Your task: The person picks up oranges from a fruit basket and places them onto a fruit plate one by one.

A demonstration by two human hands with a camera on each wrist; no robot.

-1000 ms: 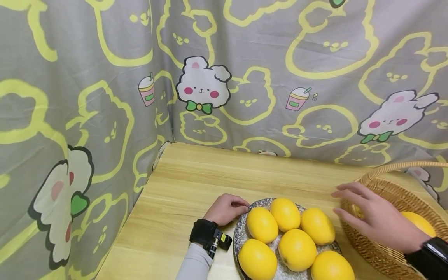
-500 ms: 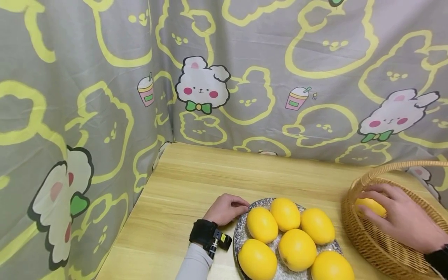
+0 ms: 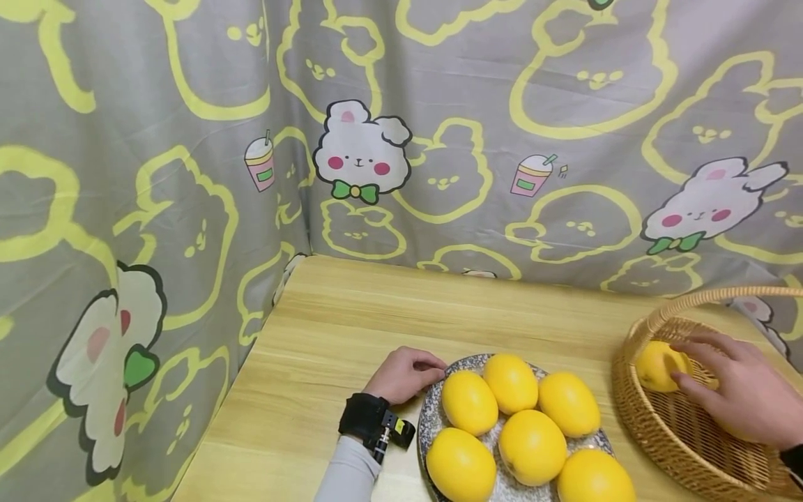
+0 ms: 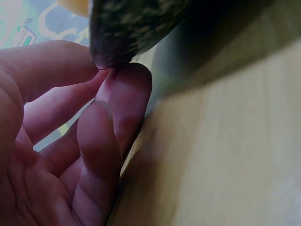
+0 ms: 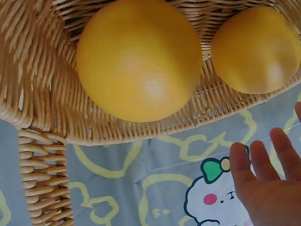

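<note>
My left hand [image 3: 406, 376] pinches the left rim of a dark speckled plate [image 3: 431, 413]. In the left wrist view the thumb lies over that rim [image 4: 129, 28] and a fingertip is under it. Several yellow round fruits [image 3: 533, 447] sit on the plate. My right hand [image 3: 740, 394] is over a wicker basket [image 3: 632, 411], its fingers spread beside a yellow fruit [image 3: 655, 366] at the basket's far left end. The right wrist view has two fruits in the basket, a near one [image 5: 138, 61] and a farther one [image 5: 256, 49]; the fingers there are extended and hold nothing.
The arched basket handle [image 3: 721, 296] rises above the right hand. A pale wooden table [image 3: 376, 300] lies under everything. Grey patterned curtains [image 3: 464, 90] hang along its back and left side.
My right hand has moved rightward from the basket's left rim into the space over the basket, uncovering the fruit at the left end. The left hand and the plate have stayed put.
</note>
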